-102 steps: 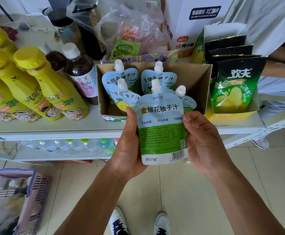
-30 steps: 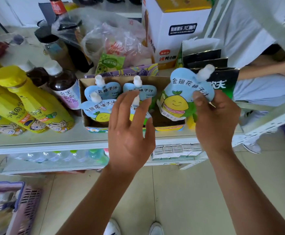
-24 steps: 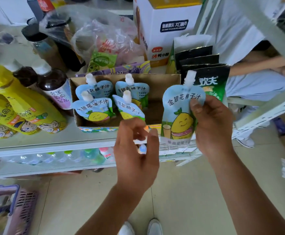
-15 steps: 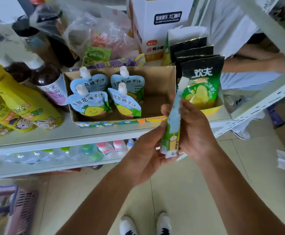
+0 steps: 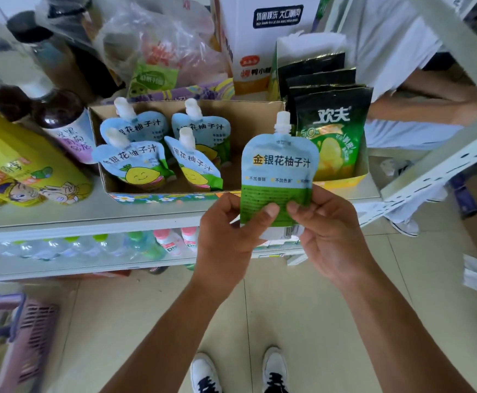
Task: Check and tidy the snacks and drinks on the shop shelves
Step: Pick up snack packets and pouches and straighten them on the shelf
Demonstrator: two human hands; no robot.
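Note:
A blue-and-green juice pouch with a white spout is held upright in front of the shelf, its printed back side facing me. My left hand pinches its lower left edge and my right hand pinches its lower right edge. Behind it stands an open cardboard display box holding several more of the same pouches. The right part of the box holds no pouch.
Yellow bottles and dark bottles stand left of the box. Green snack bags sit in a yellow tray on the right, a white carton behind. A pink basket stands on the floor at left. Another person stands beyond the shelf.
The pouch, edge-on half a second ago, has been turned so its back faces me, and both hands now pinch its lower edge. The view has shifted slightly.

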